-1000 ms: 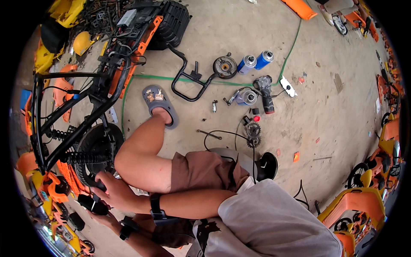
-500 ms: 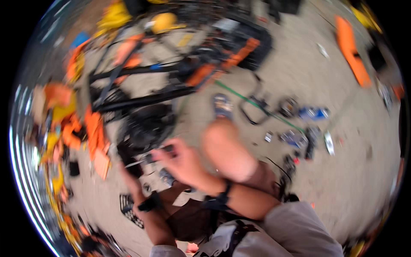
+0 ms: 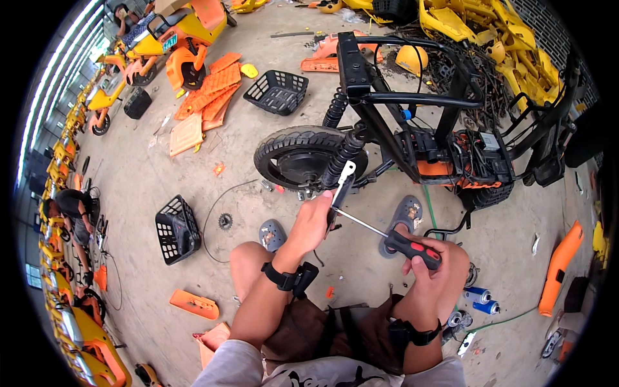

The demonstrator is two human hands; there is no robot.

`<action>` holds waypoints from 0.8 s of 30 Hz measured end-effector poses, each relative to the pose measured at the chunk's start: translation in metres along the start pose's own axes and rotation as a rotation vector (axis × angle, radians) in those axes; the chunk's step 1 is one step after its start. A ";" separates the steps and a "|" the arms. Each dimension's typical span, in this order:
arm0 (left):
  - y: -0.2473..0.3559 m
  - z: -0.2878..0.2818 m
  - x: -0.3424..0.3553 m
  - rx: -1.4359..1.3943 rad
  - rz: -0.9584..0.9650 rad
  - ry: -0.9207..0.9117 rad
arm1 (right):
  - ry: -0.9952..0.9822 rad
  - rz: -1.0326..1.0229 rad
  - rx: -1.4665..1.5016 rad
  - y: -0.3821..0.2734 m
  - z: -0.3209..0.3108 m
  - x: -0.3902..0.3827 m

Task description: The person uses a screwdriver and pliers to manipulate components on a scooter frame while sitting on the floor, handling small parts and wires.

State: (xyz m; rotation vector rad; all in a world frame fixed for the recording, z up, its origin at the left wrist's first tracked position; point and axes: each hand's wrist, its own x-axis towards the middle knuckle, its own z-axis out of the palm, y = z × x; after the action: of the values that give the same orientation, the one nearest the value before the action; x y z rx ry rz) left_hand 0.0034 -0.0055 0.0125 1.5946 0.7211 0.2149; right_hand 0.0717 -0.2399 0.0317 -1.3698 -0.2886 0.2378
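Observation:
My right hand point(image 3: 424, 267) is wrapped round the black-and-red handle of a screwdriver point(image 3: 414, 249). Its thin metal shaft points left, and the tip meets a dark elongated part with a pale metal tab point(image 3: 347, 173), which has a hole at its end. The fingers of my left hand point(image 3: 311, 222) are closed round that part; its lower portion is hidden by them. Just beyond lies the rear wheel point(image 3: 274, 155) of a stripped scooter, below a coil-spring shock absorber point(image 3: 342, 158). The bare black scooter frame point(image 3: 387, 98) extends to the right.
Black baskets point(image 3: 176, 232) point(image 3: 277, 91) stand left and far. A small sprocket point(image 3: 225, 222) and a cable are on the concrete. Orange panels point(image 3: 209, 97) are piled farther off. Blue spray cans point(image 3: 482, 301) lie right. A person point(image 3: 77, 216) bends over at far left.
My view has swung left, so the scooter now appears farther right. The motion blur has gone. My hands now appear farther right in the picture, with the screwdriver between them.

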 end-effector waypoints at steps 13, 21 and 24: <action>0.010 -0.014 -0.001 0.161 -0.079 -0.006 | -0.078 0.075 0.033 0.028 -0.006 -0.001; 0.009 -0.010 -0.002 0.174 -0.054 0.074 | 0.062 0.375 0.149 0.028 0.005 0.004; 0.011 -0.010 -0.001 0.156 0.007 0.099 | 0.017 0.448 0.186 0.026 0.006 0.005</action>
State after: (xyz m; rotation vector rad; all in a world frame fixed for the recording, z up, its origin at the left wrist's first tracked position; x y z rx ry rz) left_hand 0.0003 0.0023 0.0249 1.7442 0.8253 0.2498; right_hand 0.0748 -0.2281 0.0070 -1.2379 0.0592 0.6101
